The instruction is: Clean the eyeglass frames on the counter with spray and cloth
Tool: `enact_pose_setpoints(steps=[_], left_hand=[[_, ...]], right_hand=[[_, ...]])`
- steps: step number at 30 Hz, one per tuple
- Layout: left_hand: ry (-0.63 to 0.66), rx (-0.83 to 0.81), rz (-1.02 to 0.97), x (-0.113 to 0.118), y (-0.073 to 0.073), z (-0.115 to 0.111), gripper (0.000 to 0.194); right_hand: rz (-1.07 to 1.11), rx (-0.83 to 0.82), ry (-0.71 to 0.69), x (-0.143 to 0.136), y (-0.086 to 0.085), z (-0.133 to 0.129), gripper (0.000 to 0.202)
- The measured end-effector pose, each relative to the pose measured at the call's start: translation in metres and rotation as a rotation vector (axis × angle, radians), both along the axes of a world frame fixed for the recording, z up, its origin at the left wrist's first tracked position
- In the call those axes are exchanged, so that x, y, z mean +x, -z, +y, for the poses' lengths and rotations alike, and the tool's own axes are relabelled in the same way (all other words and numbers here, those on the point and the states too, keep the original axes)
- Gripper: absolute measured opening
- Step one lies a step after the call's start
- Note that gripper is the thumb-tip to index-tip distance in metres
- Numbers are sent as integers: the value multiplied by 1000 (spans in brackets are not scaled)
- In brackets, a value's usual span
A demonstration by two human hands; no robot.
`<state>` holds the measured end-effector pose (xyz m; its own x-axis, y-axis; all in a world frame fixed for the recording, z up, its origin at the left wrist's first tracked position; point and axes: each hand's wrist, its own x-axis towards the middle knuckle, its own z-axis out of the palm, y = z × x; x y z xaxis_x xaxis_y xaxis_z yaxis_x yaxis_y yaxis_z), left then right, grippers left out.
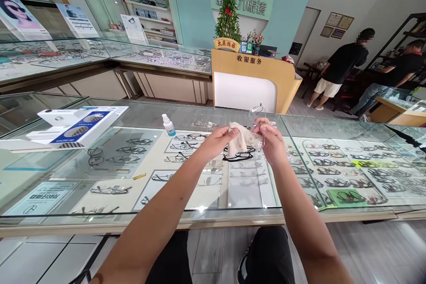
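Observation:
Over the glass counter, my left hand [221, 137] pinches a beige cleaning cloth [238, 140] that hangs down from the fingers. Close by on the right, my right hand [271, 140] grips a pair of thin-rimmed eyeglasses [257, 114], one round lens pointing up and the other low beside the cloth. Whether the cloth touches the lower lens I cannot tell. Behind my hands, a second clear-looking pair of glasses [205, 124] lies on the counter. A small white spray bottle [168, 125] with blue liquid stands upright to the left of my hands.
The glass counter [206, 218] holds rows of eyeglass frames under its top. An opened white and blue cardboard box [78, 128] sits at the left. Past the counter stand a wooden cashier desk [256, 64] and two people, one of them a person in black [346, 62], at the right.

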<state>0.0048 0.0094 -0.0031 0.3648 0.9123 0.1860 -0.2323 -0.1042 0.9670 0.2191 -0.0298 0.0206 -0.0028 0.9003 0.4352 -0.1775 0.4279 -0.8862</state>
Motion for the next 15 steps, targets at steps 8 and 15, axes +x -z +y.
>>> enact_pose_setpoints(steps=[8, 15], left_hand=[[213, 37, 161, 9, -6, -17, 63], [251, 60, 15, 24, -8, -26, 59]], right_hand=[[-46, 19, -75, -3, 10, 4, 33], [53, -5, -99, -6, 15, 6, 27]])
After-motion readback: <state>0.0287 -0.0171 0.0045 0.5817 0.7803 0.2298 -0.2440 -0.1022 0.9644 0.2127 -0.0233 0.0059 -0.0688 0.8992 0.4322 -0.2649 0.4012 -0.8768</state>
